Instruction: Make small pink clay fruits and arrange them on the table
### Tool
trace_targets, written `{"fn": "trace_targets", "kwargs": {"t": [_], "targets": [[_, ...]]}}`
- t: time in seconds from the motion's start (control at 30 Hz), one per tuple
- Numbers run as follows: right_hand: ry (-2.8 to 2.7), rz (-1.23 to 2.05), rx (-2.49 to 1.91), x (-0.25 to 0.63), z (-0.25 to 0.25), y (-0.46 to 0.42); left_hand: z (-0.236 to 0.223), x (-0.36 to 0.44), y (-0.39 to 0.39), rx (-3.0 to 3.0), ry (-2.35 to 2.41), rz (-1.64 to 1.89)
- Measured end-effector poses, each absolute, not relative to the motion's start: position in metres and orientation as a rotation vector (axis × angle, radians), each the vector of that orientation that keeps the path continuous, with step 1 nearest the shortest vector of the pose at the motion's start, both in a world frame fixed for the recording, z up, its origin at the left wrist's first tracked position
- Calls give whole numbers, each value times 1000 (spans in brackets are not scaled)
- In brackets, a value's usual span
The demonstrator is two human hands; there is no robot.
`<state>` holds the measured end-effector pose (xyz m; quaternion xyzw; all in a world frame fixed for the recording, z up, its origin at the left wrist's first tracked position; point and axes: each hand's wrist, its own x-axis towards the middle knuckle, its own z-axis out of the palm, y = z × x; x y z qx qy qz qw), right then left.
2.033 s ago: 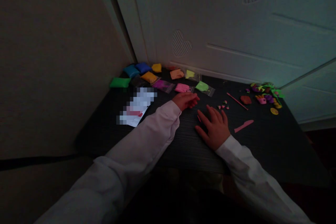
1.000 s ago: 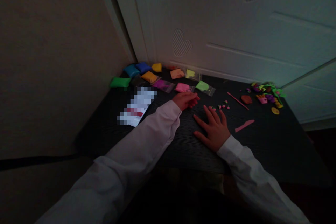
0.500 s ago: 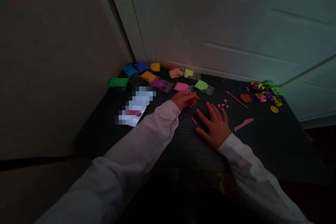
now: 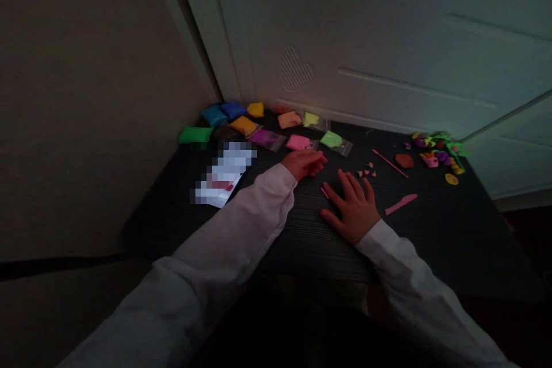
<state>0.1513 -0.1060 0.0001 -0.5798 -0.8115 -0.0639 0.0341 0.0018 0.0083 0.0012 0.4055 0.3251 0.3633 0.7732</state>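
Note:
My right hand (image 4: 351, 207) lies palm down on the dark table, fingers spread. Its index fingertip touches a thin pink roll of clay (image 4: 325, 191). To the left, my left hand (image 4: 304, 164) rests on its side with the fingers curled in; whatever they may hold is hidden. Several tiny pink-and-green clay pieces (image 4: 367, 172) lie just beyond my right fingers. A pink plastic knife (image 4: 401, 204) is to the right of that hand, and a thin pink stick tool (image 4: 390, 163) lies farther back beside a reddish-brown clay lump (image 4: 404, 160).
A phone with a lit screen (image 4: 222, 198) lies left of my left forearm. Clay packets, among them a green one (image 4: 196, 135) and a pink one (image 4: 298, 142), line the back of the table (image 4: 276, 247). Colourful clay figures (image 4: 442, 155) stand at the right rear, before a white panel (image 4: 366, 40).
The small pink roll has shifted slightly right, up against my right index fingertip, which earlier was apart from it. My left hand has stayed in place.

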Motion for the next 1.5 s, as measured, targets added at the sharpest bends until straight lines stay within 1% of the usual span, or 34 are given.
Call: {"fn": "trace_targets", "kwargs": {"t": [0.07,0.23,0.43,0.63,0.87,1.07,1.27,1.43,1.5], "targets": [[-2487,-204,-1791,151,0,-107,0,2,9,885,693,792],[-2633,-139,-1597,142,2,-111,-2,2,10,887,687,792],[-2453,-215,-1806,153,-1,-106,-2,2,10,881,692,787],[-2636,-148,-1590,144,1,-111,-2,2,10,876,690,801],[-2476,-197,-1796,155,-1,-103,1,2,8,886,710,791],[-2632,-149,-1606,146,2,-109,4,2,7,870,716,793],[-2478,-246,-1810,152,0,-105,3,2,8,874,721,793],[-2600,-157,-1645,148,2,-108,3,2,8,869,713,782],[-2577,-150,-1672,148,1,-107,3,2,8,870,709,787]]}}
